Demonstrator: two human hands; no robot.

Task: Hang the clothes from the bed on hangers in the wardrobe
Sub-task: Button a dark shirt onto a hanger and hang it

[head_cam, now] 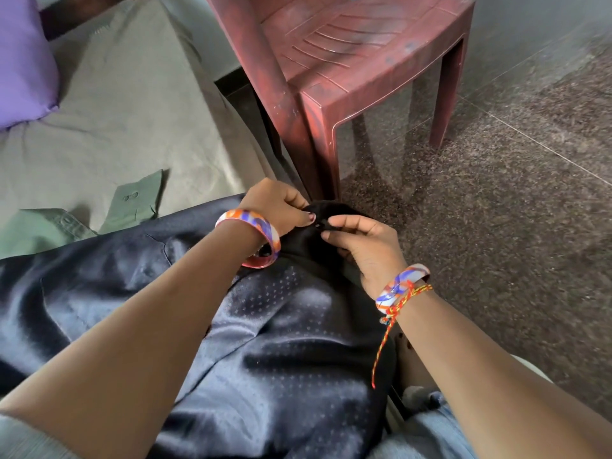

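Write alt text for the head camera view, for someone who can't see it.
Both hands, left hand and right hand, pinch the dark top edge of a shiny navy garment spread over the bed's edge. A green shirt lies on the olive bedsheet, with a maroon plastic chair ahead.

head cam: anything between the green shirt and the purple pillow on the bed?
Nothing. In the head view only bare olive bedsheet lies between the green shirt and the purple pillow.
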